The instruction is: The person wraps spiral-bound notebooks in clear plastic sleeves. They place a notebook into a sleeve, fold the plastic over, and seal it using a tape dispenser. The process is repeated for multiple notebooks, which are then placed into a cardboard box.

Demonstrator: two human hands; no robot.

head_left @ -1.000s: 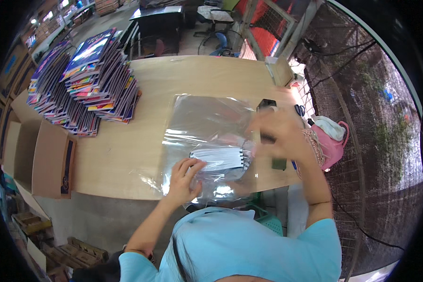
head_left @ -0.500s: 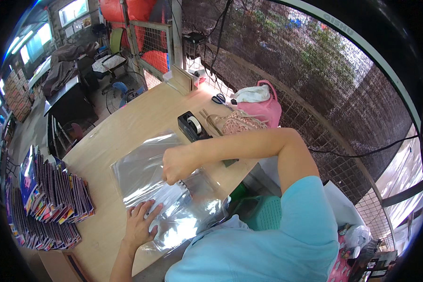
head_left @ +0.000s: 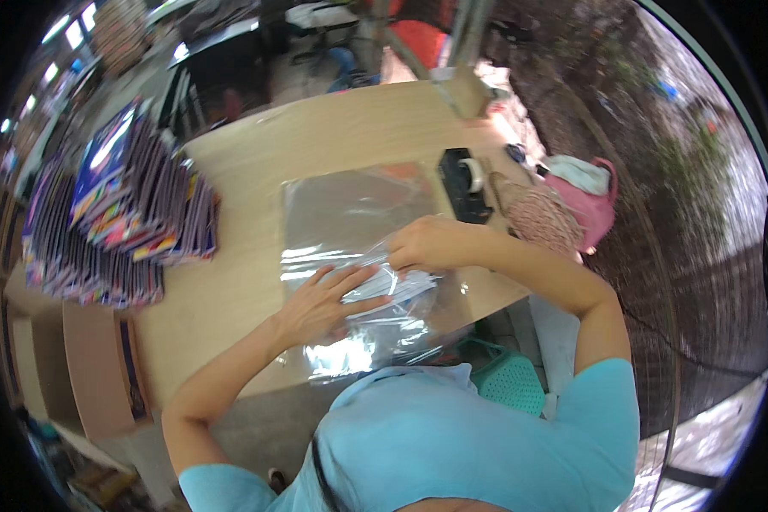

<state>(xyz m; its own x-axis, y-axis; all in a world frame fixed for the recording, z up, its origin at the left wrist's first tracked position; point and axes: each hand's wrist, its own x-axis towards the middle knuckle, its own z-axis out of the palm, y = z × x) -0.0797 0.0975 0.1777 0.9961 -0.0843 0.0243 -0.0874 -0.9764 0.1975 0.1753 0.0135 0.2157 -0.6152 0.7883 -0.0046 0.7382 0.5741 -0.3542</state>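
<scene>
Plastic sheets [head_left: 350, 209]: clear, shiny, lying flat mid-counter [head_left: 247, 171]
White bundle [head_left: 414, 292]: on the near half of those sheets, can't tell if film covers it
Left hand [head_left: 320, 305]: palm down, fingers loosely spread over the bundle, not gripping
Right hand [head_left: 422, 243]: fingers curled in at the bundle's far edge, can't tell if it's pinching anything
Tape dispenser [head_left: 461, 192]: black, just past the right hand
Notebook piles [head_left: 132, 200]: way over left

Counted two hands [head_left: 320, 305], one white paper bundle [head_left: 408, 293], two notebook stacks [head_left: 141, 196], one tape dispenser [head_left: 462, 192], one pink bag [head_left: 597, 209], one table [head_left: 243, 205].
</scene>
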